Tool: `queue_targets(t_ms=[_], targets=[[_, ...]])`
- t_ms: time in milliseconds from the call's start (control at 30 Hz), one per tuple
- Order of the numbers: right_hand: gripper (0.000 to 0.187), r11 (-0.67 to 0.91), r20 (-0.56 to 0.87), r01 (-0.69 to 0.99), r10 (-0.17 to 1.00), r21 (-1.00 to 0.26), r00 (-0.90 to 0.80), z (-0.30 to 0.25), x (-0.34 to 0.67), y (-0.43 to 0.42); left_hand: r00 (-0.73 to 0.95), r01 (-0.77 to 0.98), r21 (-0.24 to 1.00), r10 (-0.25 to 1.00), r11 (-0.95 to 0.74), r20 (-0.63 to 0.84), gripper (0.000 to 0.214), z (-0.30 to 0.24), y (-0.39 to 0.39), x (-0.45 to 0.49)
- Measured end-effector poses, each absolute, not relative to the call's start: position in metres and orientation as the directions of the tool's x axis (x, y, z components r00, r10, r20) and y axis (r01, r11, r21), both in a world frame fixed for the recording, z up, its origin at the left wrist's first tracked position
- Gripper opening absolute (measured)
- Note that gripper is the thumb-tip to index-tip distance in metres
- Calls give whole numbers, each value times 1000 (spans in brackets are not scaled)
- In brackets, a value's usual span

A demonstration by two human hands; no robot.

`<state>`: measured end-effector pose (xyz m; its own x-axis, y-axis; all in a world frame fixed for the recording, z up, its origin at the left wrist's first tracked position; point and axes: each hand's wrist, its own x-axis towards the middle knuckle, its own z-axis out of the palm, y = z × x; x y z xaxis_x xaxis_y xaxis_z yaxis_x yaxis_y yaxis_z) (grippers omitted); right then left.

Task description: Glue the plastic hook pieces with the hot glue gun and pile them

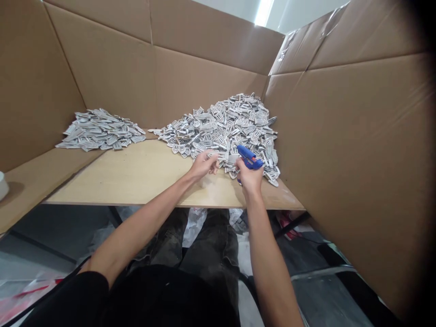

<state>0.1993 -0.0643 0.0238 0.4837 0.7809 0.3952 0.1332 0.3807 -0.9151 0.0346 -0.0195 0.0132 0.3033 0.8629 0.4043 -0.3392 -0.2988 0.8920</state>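
My right hand (250, 175) grips a blue glue gun (250, 157) with a small red part, its body slanting up to the left. Close by on the left, my left hand (204, 165) pinches a thin, flat grey-white piece (221, 156) between thumb and fingers. Both hands are over the front edge of a large heap of pale, slotted, badge-shaped flat pieces (221, 122). Which end of the held piece meets the tool is too small to tell.
A smaller pile of similar flat pieces (102, 129) lies at the left back of the wooden tabletop (112, 181). Tall cardboard walls (102, 63) enclose the back and sides. A white round object (2, 186) shows at the left edge. Plastic bags lie under the table.
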Motion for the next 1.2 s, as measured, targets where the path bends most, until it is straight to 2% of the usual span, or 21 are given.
queue_targets(t_ms=[100, 200, 267, 367, 433, 500, 600, 667, 833, 1200], targets=[[28, 413, 350, -99, 857, -905, 379, 29, 196, -66, 297, -350, 895, 873, -276, 386, 29, 14, -21, 38], [34, 393, 325, -215, 899, -894, 294, 30, 195, -66, 292, -356, 897, 880, -262, 373, 30, 13, -21, 39], [32, 394, 333, -131, 880, -910, 338, 27, 196, -65, 310, -369, 893, 872, -258, 380, 31, 12, -21, 38], [26, 370, 451, 258, 715, -893, 534, 21, 198, -64, 358, -415, 877, 842, -243, 403, 34, 11, -19, 38], [27, 317, 524, 424, 610, -849, 594, 18, 198, -63, 374, -424, 876, 837, -230, 400, 36, 10, -17, 38], [27, 326, 521, 409, 597, -852, 610, 17, 197, -61, 359, -409, 884, 851, -227, 385, 36, 9, -17, 39], [29, 398, 476, 266, 667, -878, 574, 19, 191, -60, 330, -403, 885, 866, -232, 377, 30, 10, -18, 42], [28, 420, 475, 231, 697, -878, 537, 20, 185, -61, 345, -413, 882, 857, -227, 383, 26, 10, -20, 43], [25, 390, 478, 276, 714, -879, 512, 19, 171, -68, 402, -413, 877, 816, -245, 416, 24, 9, -20, 45], [27, 363, 497, 343, 698, -866, 515, 14, 167, -67, 400, -384, 863, 783, -329, 476, 31, -1, -14, 43]])
